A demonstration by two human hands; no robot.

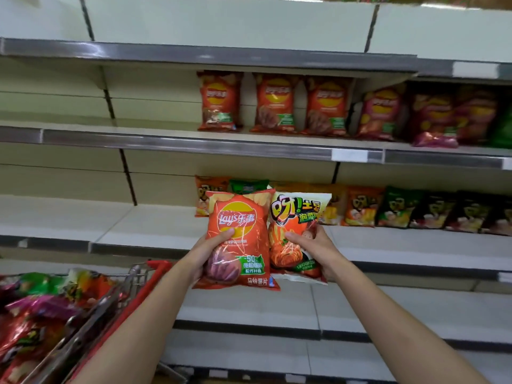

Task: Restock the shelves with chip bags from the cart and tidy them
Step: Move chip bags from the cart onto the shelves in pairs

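My left hand (206,252) grips a red Lay's chip bag (243,261) upright in front of the shelves, thumb across its front. Right beside it my right hand (315,249) holds a white and orange chip bag (293,214) with a kimchi picture, the two bags touching edge to edge. The red-framed cart (110,297) sits at the lower left, filled with several mixed chip bags (41,309). Three matching red Lay's bags (275,102) stand on the upper shelf (194,144). Behind the held bags, orange and dark green bags (399,207) line the middle shelf (155,225).
Pink and magenta Lay's bags (432,117) lean at the upper shelf's right end, one tipped forward. The left halves of the upper and middle shelves hold nothing. Two lower shelves (249,309) below the hands are bare. White price tags (350,156) sit on the rails.
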